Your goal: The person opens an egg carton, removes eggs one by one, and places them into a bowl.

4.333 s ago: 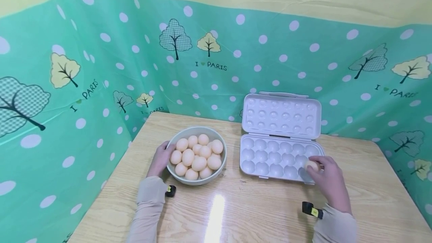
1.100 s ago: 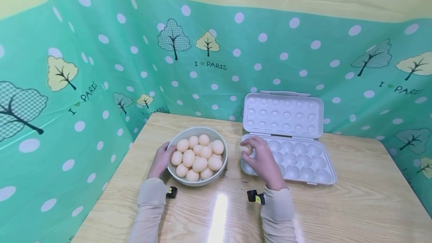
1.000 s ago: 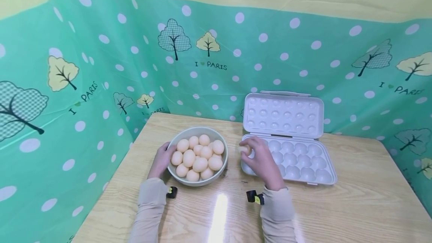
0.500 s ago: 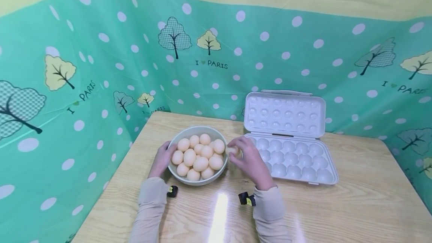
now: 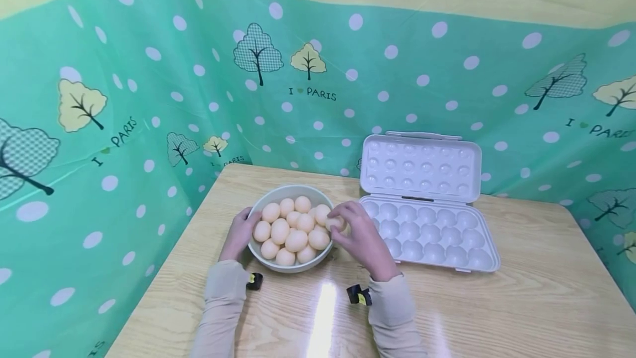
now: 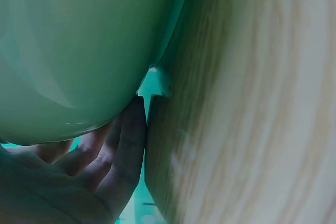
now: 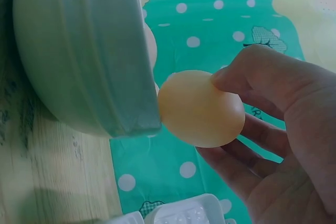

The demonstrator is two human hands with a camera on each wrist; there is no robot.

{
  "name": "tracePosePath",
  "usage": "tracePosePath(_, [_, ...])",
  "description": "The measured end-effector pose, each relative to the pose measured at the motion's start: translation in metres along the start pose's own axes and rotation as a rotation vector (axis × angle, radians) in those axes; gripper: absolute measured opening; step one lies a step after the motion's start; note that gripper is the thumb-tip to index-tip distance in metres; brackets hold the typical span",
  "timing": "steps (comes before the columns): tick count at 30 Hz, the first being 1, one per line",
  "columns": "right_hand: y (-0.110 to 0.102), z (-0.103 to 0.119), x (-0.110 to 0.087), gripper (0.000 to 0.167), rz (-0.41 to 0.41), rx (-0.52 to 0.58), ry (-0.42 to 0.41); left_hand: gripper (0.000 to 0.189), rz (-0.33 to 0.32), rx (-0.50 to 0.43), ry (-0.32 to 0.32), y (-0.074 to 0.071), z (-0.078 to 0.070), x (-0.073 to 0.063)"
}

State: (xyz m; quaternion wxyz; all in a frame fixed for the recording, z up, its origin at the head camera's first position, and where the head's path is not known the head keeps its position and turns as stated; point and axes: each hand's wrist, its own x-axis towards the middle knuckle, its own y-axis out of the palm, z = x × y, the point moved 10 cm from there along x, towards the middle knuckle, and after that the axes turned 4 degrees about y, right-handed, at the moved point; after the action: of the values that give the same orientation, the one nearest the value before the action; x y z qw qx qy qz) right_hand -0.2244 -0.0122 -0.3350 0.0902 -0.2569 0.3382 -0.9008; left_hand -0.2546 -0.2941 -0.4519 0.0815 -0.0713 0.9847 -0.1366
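A pale green bowl [image 5: 287,267] full of light-brown eggs [image 5: 296,241] stands on the table's left half. My left hand [image 5: 240,232] grips its left side, thumb over the rim; in the left wrist view the hand's fingers [image 6: 126,156] lie under the curved wall. With thumb and fingertips, my right hand [image 5: 361,235] pinches one egg [image 7: 202,108] at the bowl's right rim. In the right wrist view that egg overlaps the rim; whether they touch I cannot tell. Right of the bowl lies an open lilac egg box [image 5: 431,233], whose visible cups hold no eggs.
The egg box's raised lid [image 5: 419,166] leans back near the green printed curtain [image 5: 308,137], which hangs behind and along the left side. Bare wood-grain table [image 5: 536,269] lies in front and to the right. Both wrists wear small black cameras [image 5: 359,295].
My right hand has carried the egg leftward, from the egg box's right end across its left end to the bowl's rim. My left hand has kept its grip on the bowl.
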Motion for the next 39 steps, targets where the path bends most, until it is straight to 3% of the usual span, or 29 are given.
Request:
tracePosePath(28, [0.024, 0.005, 0.003, 0.020, 0.018, -0.023, -0.072, 0.048, -0.012, 0.031, 0.003, 0.000, 0.006, 0.004])
tracePosePath(39, [0.039, -0.002, 0.007, 0.022, 0.037, -0.051, -0.060, 0.046, -0.010, 0.018, 0.002, -0.001, 0.005, 0.006])
